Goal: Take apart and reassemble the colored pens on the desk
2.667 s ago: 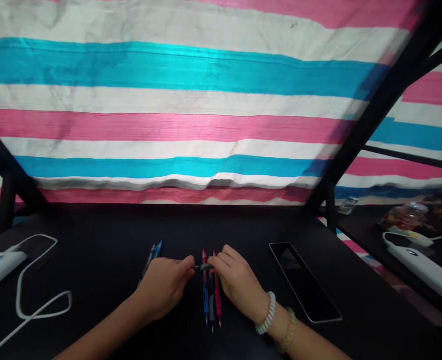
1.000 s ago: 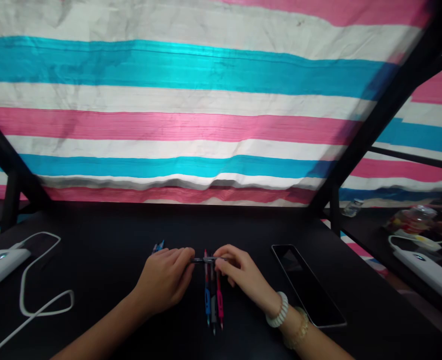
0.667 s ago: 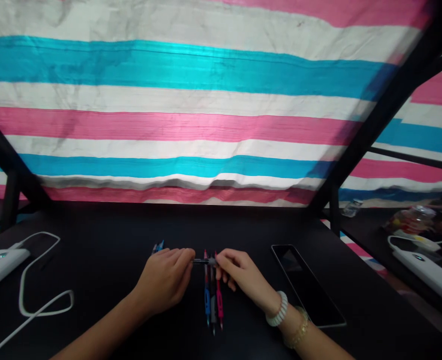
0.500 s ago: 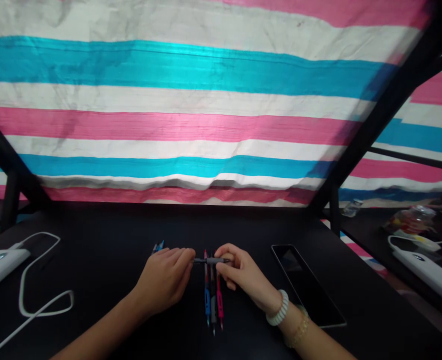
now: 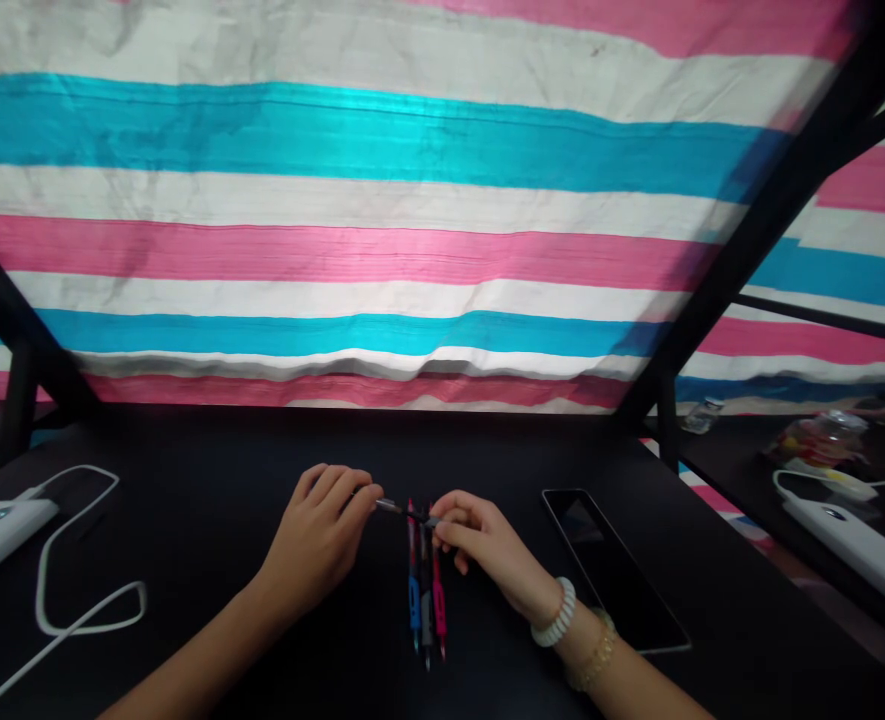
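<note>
Between my hands, above three pens, is a dark pen (image 5: 406, 512) with a grey grip. My left hand (image 5: 329, 525) pinches its left end, a slim silvery piece. The fingers of my right hand (image 5: 476, 535) close on the grey grip at the other end. Below on the black table lie a blue pen (image 5: 414, 600), a grey and black pen (image 5: 427, 615) and a pink pen (image 5: 440, 605), side by side and pointing toward me. Their upper parts pass beneath the held pen.
A black tablet (image 5: 614, 570) lies right of my right hand. At the left, a white power bank (image 5: 7, 535) trails a white cable (image 5: 48, 560). Black frame bars (image 5: 712, 290) rise at both sides before a striped sheet (image 5: 382, 250). Another table (image 5: 742, 460) stands right.
My left hand has moved slightly left and up, its fingers now raised around the pen's end. The held pen's left end looks drawn out and tilted up. My right hand has hardly moved.
</note>
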The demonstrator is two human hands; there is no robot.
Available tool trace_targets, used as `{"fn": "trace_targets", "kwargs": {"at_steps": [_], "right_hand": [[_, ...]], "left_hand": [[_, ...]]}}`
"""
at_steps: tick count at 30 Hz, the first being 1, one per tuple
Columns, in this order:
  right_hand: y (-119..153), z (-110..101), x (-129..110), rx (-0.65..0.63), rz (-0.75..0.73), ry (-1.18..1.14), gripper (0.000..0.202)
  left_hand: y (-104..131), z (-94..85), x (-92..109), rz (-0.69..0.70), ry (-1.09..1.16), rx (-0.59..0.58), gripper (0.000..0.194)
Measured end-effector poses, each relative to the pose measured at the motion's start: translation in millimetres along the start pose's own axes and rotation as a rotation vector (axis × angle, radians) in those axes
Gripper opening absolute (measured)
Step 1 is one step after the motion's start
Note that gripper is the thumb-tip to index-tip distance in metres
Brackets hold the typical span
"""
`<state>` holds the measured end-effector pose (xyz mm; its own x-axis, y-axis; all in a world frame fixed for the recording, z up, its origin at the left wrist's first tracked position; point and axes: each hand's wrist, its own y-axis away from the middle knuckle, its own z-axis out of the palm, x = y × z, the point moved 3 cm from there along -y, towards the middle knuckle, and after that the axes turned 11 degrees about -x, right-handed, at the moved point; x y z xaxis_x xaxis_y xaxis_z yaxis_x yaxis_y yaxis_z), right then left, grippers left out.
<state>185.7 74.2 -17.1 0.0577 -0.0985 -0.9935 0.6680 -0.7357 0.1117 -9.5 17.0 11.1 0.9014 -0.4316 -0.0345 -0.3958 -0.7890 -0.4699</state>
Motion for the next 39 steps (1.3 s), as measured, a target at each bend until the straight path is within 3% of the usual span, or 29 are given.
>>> {"fn": "trace_targets", "kwargs": {"at_steps": [4,9,17,24,31,35,39], "right_hand": [[-1,-3,1,0.038,0.011,-0.046,0.014],[-1,-7,2,0.115,0.02,-0.136,0.014],[0,-5,0,0.058,-0.005,-0.275,0.014],[0,-6,0,0.073,-0.033,-0.268,0.012],[0,-12,-2,0.139,-0.123,-0.206,0.01],[3,-15,-6,0.191,-0.176,-0.145,0.008],[5,-16,-10,0.229,-0.225,-0.063,0.008]], "left_hand": [[-1,-1.5,-3,-0.046,0.075,0.026,0.017],[-2,1.2,-7,-0.115,0.235,-0.034,0.012],[-1,2.1,-14,-0.295,0.683,-0.069,0.01],[-3,6.4,-17,-0.284,0.986,-0.098,0.009],[-2,10.8,-21,-0.331,1.056,-0.128,0.015],[0,14.4,-26,-0.47,1.158,-0.144,0.026],[1,16.3,-28,-0.532,1.172,-0.088,0.028]]}}
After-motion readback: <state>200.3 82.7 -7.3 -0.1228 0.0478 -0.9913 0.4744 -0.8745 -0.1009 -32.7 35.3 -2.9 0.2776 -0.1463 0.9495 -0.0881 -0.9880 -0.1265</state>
